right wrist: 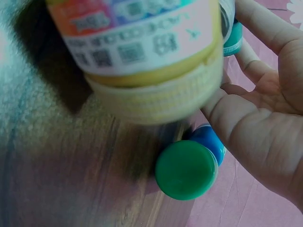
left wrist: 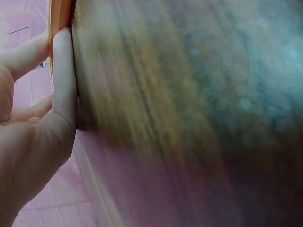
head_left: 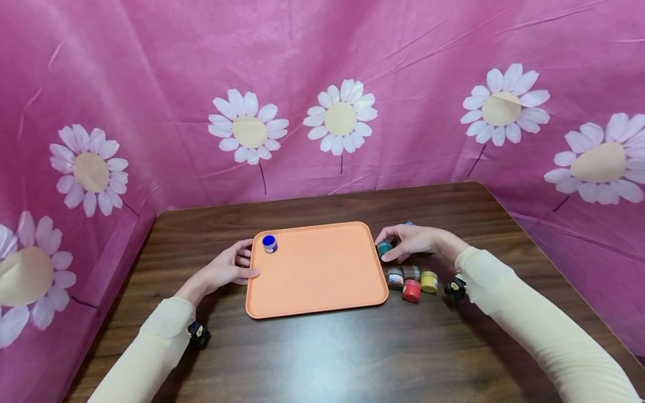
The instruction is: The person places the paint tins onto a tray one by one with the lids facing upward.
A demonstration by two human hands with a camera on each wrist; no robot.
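Observation:
An orange tray [head_left: 317,274] lies on the table with a small blue paint jar [head_left: 269,244] standing in its far left corner. My left hand [head_left: 225,266] grips the tray's left edge, thumb on the rim and fingers at the side. Beyond the tray's right edge, my right hand [head_left: 418,240] pinches a dark green paint jar [head_left: 384,249] between thumb and fingers. In the right wrist view, part of that jar shows beside the fingers. A yellow paint jar [right wrist: 147,56] looms close to that camera, and a green-lidded jar [right wrist: 185,170] stands by a blue jar [right wrist: 208,141].
Near the tray's right edge sit a dark jar [head_left: 395,278], a brown jar [head_left: 411,272] and a red jar [head_left: 411,291]. A blue jar [head_left: 409,223] is mostly hidden behind my right hand. Pink flowered cloth [head_left: 302,179] hangs around the wooden table [head_left: 322,358].

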